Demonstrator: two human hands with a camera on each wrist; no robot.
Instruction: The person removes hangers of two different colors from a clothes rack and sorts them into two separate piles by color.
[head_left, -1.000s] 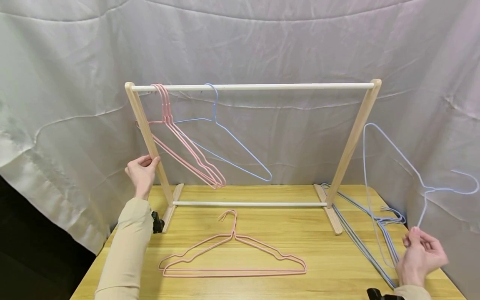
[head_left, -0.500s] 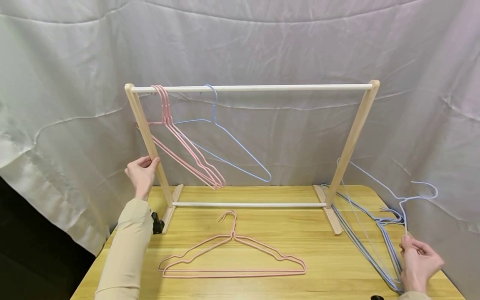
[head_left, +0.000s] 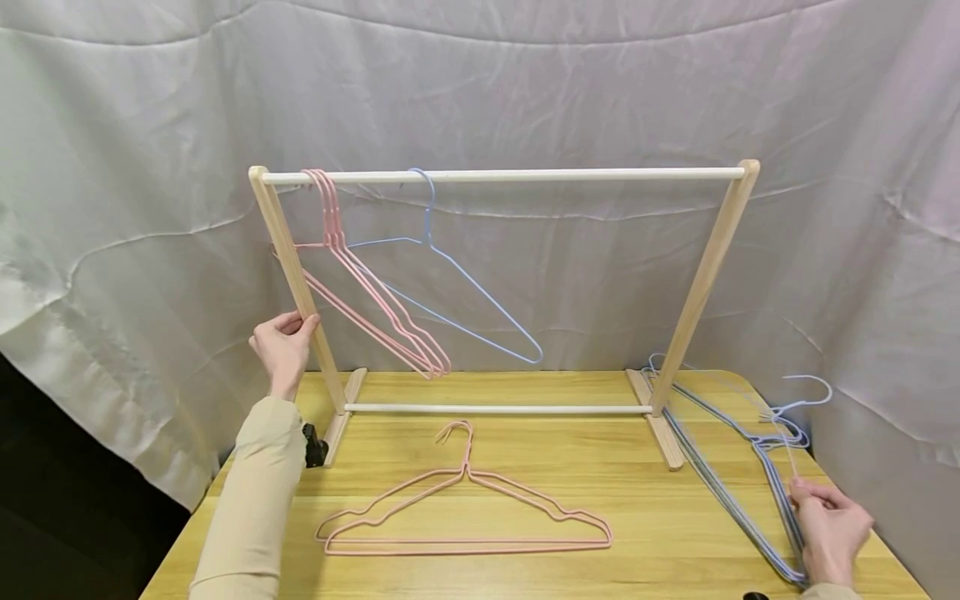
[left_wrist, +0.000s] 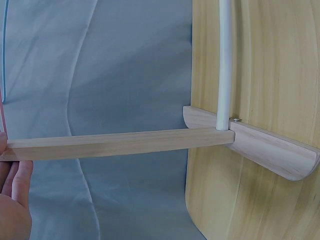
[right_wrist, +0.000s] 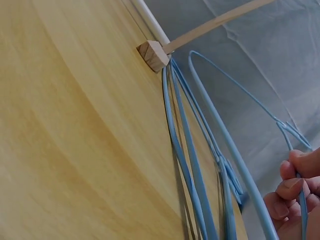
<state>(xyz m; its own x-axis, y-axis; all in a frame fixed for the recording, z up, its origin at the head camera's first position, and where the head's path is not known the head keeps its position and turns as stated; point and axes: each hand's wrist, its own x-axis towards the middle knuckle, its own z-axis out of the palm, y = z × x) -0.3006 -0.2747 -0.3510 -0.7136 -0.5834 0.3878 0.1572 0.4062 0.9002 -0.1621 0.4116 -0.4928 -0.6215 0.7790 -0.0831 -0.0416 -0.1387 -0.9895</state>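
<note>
My left hand [head_left: 283, 354] pinches the left wooden upright [head_left: 295, 267] of a clothes rack between thumb and fingers. At the right table edge, my right hand [head_left: 832, 527] grips a light blue wire hanger [right_wrist: 226, 134] by one arm of its frame. The hook of that hanger points up and right, and its far corner is near the rack's right foot. Just below and beside it, several blue hangers [head_left: 723, 492] lie in a pile on the table. The overlap hides whether the held hanger touches them.
Several pink hangers [head_left: 333, 218] and one blue hanger [head_left: 486, 292] hang from the left part of the white top rail [head_left: 585, 175]. Two pink hangers [head_left: 468, 550] lie flat in front of the rack. A grey curtain [head_left: 525, 92] surrounds the wooden table [head_left: 540, 475].
The blue hanger in my right hand has swung left and come down from beside the rack to just over the pile. My left hand stays on the upright.
</note>
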